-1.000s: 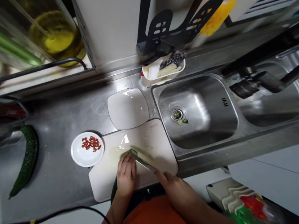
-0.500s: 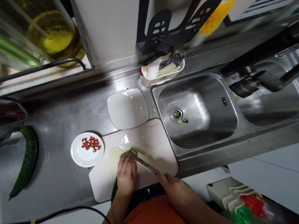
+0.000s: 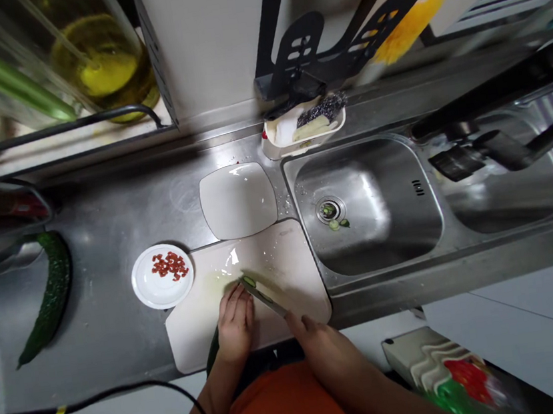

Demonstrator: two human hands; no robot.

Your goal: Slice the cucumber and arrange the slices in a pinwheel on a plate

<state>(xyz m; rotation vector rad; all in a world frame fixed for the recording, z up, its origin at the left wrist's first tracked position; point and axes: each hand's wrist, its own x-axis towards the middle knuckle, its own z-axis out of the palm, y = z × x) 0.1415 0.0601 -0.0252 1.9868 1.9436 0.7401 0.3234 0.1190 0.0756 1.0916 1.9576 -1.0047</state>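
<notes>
On the white cutting board (image 3: 283, 260), my left hand (image 3: 234, 319) is closed over a dark green cucumber (image 3: 213, 349), most of which the hand and forearm hide. My right hand (image 3: 317, 336) grips the handle of a knife (image 3: 267, 299), its blade lying against the cucumber's end by my left fingertips. A cut slice (image 3: 249, 281) rests beside the blade, and another green piece shows along it. Left of the board stands a small white plate (image 3: 150, 289) of chopped red bits (image 3: 170, 266). An unfilled white square plate (image 3: 238, 201) touches the board's far edge.
Right of the board is a steel sink (image 3: 382, 207) with cucumber scraps (image 3: 339, 224) near its drain. A black faucet (image 3: 491, 147) reaches over the second basin. Another whole cucumber (image 3: 50, 295) lies on the left counter. A sponge holder (image 3: 306, 139) stands behind the sink.
The view has shifted very slightly, so everything sits a little further right. Both hands keep their holds, and the knife stays at the cucumber's end with hardly any movement.
</notes>
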